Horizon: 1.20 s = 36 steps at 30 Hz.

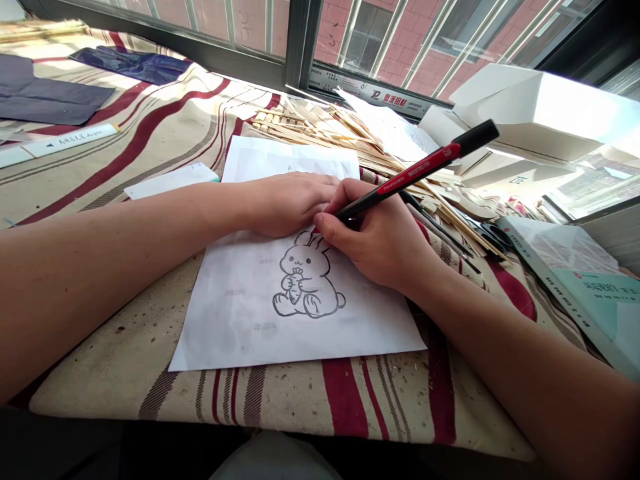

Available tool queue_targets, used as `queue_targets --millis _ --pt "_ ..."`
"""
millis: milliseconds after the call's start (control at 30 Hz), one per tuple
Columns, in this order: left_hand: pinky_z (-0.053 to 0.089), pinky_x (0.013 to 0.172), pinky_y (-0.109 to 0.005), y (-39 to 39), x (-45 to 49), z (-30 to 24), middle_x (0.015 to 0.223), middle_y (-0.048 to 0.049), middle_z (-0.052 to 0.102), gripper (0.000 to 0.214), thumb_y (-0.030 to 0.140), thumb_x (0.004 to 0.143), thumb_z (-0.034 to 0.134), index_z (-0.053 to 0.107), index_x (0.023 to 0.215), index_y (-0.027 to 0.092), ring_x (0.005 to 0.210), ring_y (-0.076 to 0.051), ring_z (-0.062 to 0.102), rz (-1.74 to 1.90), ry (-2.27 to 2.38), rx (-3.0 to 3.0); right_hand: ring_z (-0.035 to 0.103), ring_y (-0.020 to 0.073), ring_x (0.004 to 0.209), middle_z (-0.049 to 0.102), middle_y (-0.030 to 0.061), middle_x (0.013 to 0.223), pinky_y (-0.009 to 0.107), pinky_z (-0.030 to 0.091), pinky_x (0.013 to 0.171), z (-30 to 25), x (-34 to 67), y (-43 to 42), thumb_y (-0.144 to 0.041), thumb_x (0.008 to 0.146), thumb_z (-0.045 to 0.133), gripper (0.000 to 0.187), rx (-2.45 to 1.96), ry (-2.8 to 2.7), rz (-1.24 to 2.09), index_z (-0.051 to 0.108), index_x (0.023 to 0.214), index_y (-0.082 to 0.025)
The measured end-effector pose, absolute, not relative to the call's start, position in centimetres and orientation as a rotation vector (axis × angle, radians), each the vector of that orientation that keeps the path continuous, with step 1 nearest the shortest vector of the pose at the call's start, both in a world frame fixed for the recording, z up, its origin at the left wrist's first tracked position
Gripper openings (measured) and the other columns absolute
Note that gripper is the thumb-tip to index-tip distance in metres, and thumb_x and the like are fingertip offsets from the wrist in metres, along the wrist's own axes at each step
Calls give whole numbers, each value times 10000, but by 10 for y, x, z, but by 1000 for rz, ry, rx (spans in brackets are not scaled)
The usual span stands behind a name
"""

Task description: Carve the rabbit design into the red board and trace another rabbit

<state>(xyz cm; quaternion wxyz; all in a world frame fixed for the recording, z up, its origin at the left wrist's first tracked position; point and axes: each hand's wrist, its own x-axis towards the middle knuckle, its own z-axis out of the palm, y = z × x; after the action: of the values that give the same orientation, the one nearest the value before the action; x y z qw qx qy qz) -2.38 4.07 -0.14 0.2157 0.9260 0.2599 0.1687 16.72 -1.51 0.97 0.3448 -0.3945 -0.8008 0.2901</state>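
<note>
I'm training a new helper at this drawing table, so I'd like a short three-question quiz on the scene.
1. Which hand grips the black-and-red pen?
2. True or false: the left hand rests on the sheet of paper.
3. What animal is drawn on the paper, and what is it holding?

Key:
1. The right hand.
2. True.
3. A rabbit holding a carrot.

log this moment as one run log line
left hand: resting on paper sheet | right hand: holding red-black pen, tip hidden | sheet: rabbit drawing
</note>
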Motion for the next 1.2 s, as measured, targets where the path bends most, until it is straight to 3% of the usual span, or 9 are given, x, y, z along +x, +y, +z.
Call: queue_targets --millis 200,433,700,800,1033,1200 --pt "481 1131 -349 41 -24 -2 1265 -78 741 263 311 957 506 726 1067 218 1172 -251 681 457 724 2587 558 175 698 588 -20 688 362 490 668 10 169 -15 -110 891 687 295 -1007 -2059 814 508 714 -265" --pt "436 1215 -388 40 -24 0 1427 -95 730 377 245 986 466 749 1233 219 1333 -273 635 418 758 2579 607 195 780 606 -12 717 363 529 714 11 170 -16 -153 872 715 266 -983 -2072 814 525 718 -257" --pt "381 1297 -341 41 -27 -3 1590 -86 663 449 249 991 460 744 1336 201 1500 -237 583 408 745 2630 641 192 818 616 -15 722 350 547 748 12 171 -18 -162 871 711 240 -934 -2088 847 542 722 -247" --pt "379 1299 -324 40 -26 -2 1608 -56 656 471 247 980 470 738 1367 223 1507 -229 577 397 758 2620 631 179 781 620 -9 750 338 535 701 12 171 -20 -176 887 724 241 -929 -2089 876 551 734 -242" --pt "373 1326 -388 40 -25 1 1661 -112 620 501 285 1041 461 702 1469 187 1538 -272 555 376 729 2628 617 164 740 645 -7 761 323 514 655 11 171 -20 -197 894 749 262 -892 -2084 952 551 729 -241" --pt "367 1319 -349 40 -25 0 1654 -98 623 503 310 1047 470 697 1480 191 1538 -264 555 375 731 2624 596 140 661 653 -26 723 308 490 610 12 172 -20 -183 902 758 269 -891 -2068 1016 555 734 -242"
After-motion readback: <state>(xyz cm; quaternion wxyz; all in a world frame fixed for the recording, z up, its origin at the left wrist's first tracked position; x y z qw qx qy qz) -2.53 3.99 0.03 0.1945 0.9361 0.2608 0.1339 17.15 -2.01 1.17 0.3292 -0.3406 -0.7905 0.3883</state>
